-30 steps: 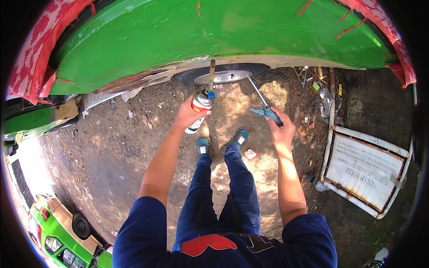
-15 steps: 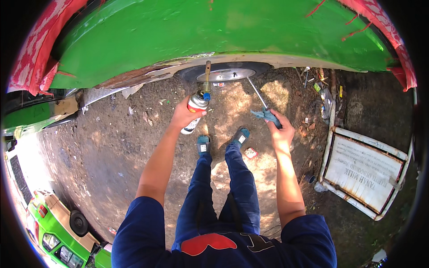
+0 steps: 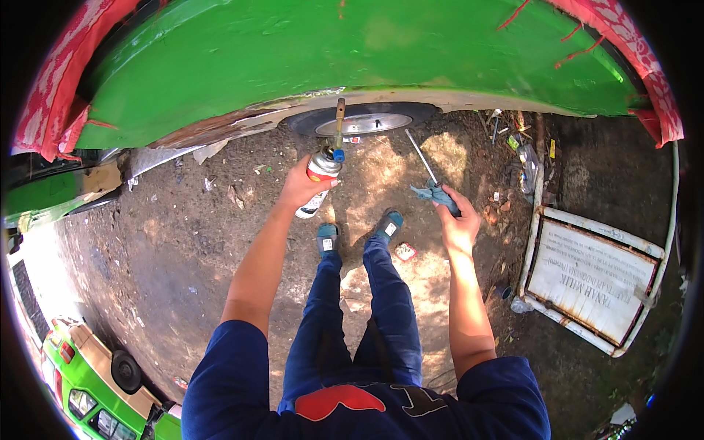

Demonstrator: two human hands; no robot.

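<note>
My left hand (image 3: 298,186) is closed around the canister of a gas blowtorch (image 3: 320,174), which has a blue knob and a brass nozzle tube. The nozzle points away from me, overlapping the tyre and green body panel in view; no flame can be made out. My right hand (image 3: 462,226) grips a screwdriver (image 3: 422,157) by its dark handle, the long metal shaft slanting up and left toward the wheel. A crumpled blue-grey cloth (image 3: 430,193) is bunched at the handle by my fingers. Whether the screwdriver tip touches anything cannot be told.
A vehicle's green panel (image 3: 352,48) spans the far side, with patterned red cloth (image 3: 51,95) at its left and a wheel (image 3: 374,123) below. On the right stands a rusty white-framed sign (image 3: 590,277). Litter (image 3: 526,158) lies beside it. Another green vehicle (image 3: 88,381) is at lower left.
The view has shifted slightly, moving the ground and vehicle a little left in the picture. My right fingers have changed position slightly on the screwdriver handle and cloth. The blowtorch stays in my left hand.
</note>
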